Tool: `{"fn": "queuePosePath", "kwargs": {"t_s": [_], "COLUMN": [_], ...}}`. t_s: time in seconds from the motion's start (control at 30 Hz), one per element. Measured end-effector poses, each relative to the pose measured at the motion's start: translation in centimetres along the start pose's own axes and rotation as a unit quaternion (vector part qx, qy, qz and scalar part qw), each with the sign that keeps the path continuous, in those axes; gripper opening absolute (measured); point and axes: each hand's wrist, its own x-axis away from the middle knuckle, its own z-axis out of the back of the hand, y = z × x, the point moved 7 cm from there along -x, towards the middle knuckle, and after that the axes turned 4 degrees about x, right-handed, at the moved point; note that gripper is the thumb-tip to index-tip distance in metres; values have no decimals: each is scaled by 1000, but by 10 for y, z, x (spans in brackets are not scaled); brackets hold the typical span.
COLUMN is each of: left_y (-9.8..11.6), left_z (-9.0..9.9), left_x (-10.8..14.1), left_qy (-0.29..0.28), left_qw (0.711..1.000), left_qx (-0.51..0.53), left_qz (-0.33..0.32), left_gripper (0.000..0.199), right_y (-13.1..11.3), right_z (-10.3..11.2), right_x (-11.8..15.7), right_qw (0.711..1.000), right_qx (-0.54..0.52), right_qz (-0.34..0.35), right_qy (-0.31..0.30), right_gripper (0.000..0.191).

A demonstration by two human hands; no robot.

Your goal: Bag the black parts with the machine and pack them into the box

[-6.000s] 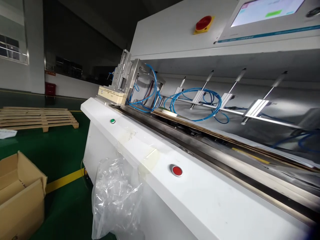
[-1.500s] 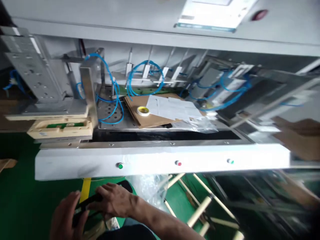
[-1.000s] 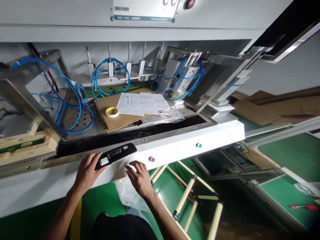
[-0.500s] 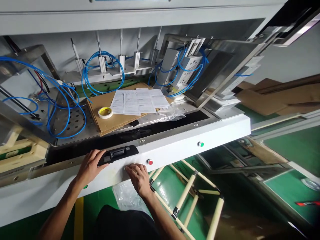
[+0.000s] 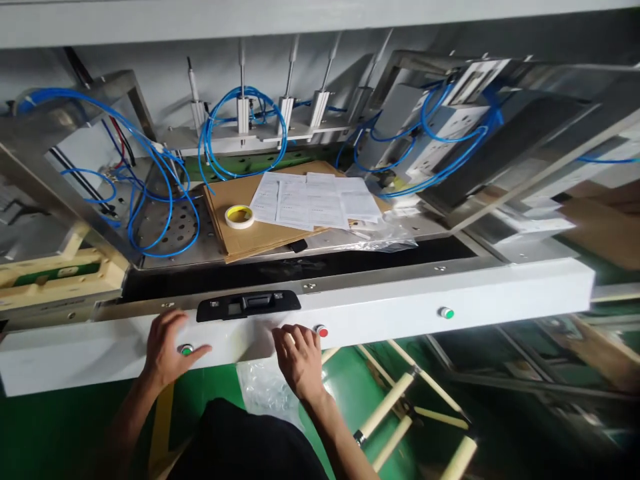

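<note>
On my screen I get a black panel (image 5: pixel 249 305) and white ledge (image 5: pixel 385 310) mid-frame, a red button (image 5: pixel 323 331) below centre, blue hose (image 5: pixel 285 133) upper centre, yellow stripe (image 5: pixel 163 421) on green floor (image 5: pixel 60 427) lower left.

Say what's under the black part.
A white ledge shows along the near edge of the black part, and a metal strip beyond both ends; anything directly beneath is covered.

Before you, long black panel (image 5: pixel 249 306), rounded corners, recessed pocket near middle, small pale patch toward each end, lying crosswise, right end slightly higher, lower frame, left of centre
</note>
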Motion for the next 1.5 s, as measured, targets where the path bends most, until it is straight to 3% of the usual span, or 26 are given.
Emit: {"fn": "queuePosePath", "kwargs": {"t_s": [0.1,0.2,0.43,0.53,0.73,0.97,1.07,1.13,1.17,1.23,1.3,1.37,1.5], "left_y": [17,22,8,0,-15,-21,-6,17,31,58,71,67,46], "left_z": [-7,-8,-16,-21,-34,-38,-20,-13,-16,-35,-59,-77,-92], "left_x": [20,17,-13,-19,-20,-25,-23,-23,-23,-24,-24,-28,-34], "left_qy": [-76,-55,-66,-42,1,39,103,126,105,1,-110,-158,-195], "left_qw": [995,996,996,995,986,968,966,977,988,997,985,976,969], "left_qx": [-20,-13,63,67,55,-12,-85,-103,-91,-59,-56,-88,-129], "left_qz": [-60,-63,18,66,158,246,221,137,74,-55,-124,-119,-85], "left_gripper": [33,13,17,18,19,20,22,23,25,31,39,45,50], "right_y": [-4,-7,-1,5,9,12,12,13,13,13,12,12,15], "right_z": [12,20,21,18,2,-16,-23,-25,-25,-26,-26,-26,-20], "right_x": [-14,-27,-45,-58,-89,-102,-100,-99,-98,-98,-99,-99,-101], "right_qw": [1000,1000,998,998,993,990,988,987,986,984,983,982,982], "right_qx": [15,6,27,35,10,-20,-35,-40,-42,-47,-51,-56,-67], "right_qz": [1,9,48,53,49,51,50,49,49,49,50,52,55], "right_qy": [-1,-8,-9,-19,-104,-129,-143,-151,-155,-162,-168,-172,-169], "right_gripper": [12,14,27,29,30,21,29,35,37,39,40,40,38]}}
